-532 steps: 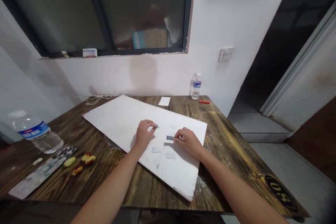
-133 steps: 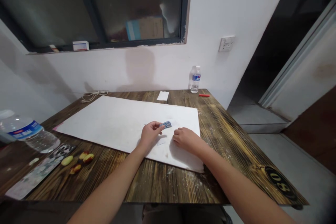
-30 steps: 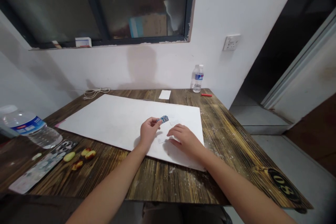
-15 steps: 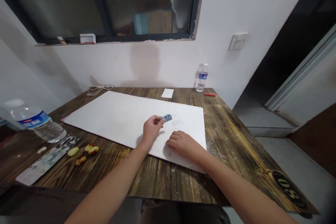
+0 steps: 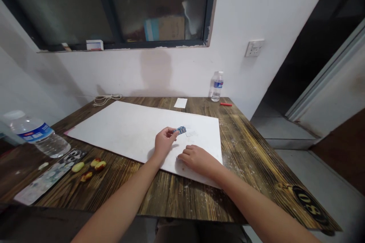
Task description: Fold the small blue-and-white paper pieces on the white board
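Observation:
My left hand (image 5: 164,142) pinches a small blue-and-grey patterned flat piece (image 5: 180,130) above the white board (image 5: 128,121). What kind of piece it is I cannot make out. Beyond it, a faint rectangular outline with a grey smudge (image 5: 191,133) shows on the board. My right hand (image 5: 195,157) rests low over the board's right part, with its fingers curled together. A tiny dark tip shows by those fingertips, too small to name.
On the left lie a large water bottle (image 5: 40,136), a panda-patterned strip (image 5: 48,178) and several yellow-red fruits (image 5: 95,164). Along the back are a coiled white cable (image 5: 105,100), a white card (image 5: 180,103), a small bottle (image 5: 217,89) and a red stick (image 5: 226,104).
My right hand has shifted slightly left and down, and a tiny dark tip now shows at its fingers. The left hand keeps its hold. The whole view has tilted slightly.

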Available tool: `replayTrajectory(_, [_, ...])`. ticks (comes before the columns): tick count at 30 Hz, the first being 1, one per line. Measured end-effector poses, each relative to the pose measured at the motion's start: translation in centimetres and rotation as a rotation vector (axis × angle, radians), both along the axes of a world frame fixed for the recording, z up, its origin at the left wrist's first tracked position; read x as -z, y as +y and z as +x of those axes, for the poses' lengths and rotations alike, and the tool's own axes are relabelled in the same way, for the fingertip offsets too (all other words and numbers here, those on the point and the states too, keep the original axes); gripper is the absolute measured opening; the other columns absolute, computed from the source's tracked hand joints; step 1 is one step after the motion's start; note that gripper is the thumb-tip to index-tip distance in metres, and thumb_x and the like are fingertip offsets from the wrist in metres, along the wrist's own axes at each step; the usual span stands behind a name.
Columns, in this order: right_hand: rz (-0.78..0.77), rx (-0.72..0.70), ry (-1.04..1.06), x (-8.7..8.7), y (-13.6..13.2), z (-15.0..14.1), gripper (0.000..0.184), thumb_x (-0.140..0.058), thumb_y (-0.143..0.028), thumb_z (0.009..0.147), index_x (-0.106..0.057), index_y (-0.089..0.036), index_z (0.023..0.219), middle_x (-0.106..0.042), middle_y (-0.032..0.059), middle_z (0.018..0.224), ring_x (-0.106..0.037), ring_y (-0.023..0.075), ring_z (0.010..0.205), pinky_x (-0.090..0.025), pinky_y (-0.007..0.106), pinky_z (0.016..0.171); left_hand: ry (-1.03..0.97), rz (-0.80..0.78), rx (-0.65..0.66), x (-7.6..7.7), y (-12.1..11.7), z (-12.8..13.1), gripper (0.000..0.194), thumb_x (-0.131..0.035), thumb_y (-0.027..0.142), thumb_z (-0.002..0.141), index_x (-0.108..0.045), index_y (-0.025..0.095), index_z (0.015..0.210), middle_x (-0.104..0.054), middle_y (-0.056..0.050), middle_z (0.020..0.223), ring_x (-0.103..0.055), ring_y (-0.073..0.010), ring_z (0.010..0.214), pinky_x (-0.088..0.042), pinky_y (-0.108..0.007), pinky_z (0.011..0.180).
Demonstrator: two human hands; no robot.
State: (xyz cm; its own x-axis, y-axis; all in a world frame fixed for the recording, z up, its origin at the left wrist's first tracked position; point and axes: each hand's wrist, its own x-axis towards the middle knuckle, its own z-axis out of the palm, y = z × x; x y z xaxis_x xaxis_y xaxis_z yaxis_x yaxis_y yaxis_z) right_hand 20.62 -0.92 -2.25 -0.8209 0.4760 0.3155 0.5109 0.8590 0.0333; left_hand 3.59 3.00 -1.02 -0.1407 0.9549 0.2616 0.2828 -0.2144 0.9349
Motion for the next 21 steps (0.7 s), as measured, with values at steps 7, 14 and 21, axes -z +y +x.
replayTrajectory(7, [0.044, -0.011, 0.009, -0.21, -0.16, 0.20, 0.015, -0.059, -0.016, 0.087, -0.061, -0.019, 0.102, -0.063, 0.0032, 0.079, -0.055, 0.0177, 0.077, -0.040, 0.030, 0.072, -0.008, -0.010, 0.018, 0.05, 0.05, 0.06, 0.029, -0.069, 0.044, 0.069, -0.066, 0.018, 0.080, -0.062, 0.001, 0.061, -0.059, -0.0140, 0.058, -0.049, -0.027, 0.057])
replayTrajectory(14, [-0.021, -0.054, 0.081, 0.17, 0.31, 0.22, 0.012, -0.056, -0.015, 0.088, -0.065, -0.017, 0.095, -0.066, 0.0071, 0.086, -0.058, 0.0187, 0.082, -0.044, 0.032, 0.078, -0.080, -0.049, 0.022, 0.49, 0.31, -0.02, 0.032, -0.070, 0.045, 0.068, -0.066, 0.017, 0.082, -0.061, 0.001, 0.062, -0.058, -0.0128, 0.057, -0.045, -0.023, 0.049])
replayTrajectory(21, [-0.363, 0.030, 0.533, 0.42, 0.37, 0.63, 0.028, -0.050, -0.005, 0.082, -0.065, -0.019, 0.101, -0.069, 0.0048, 0.098, -0.062, 0.0162, 0.092, -0.048, 0.028, 0.082, -0.064, -0.051, 0.056, 0.63, 0.38, -0.12, 0.031, -0.070, 0.044, 0.069, -0.066, 0.017, 0.082, -0.063, 0.000, 0.065, -0.058, -0.0127, 0.057, -0.044, -0.023, 0.052])
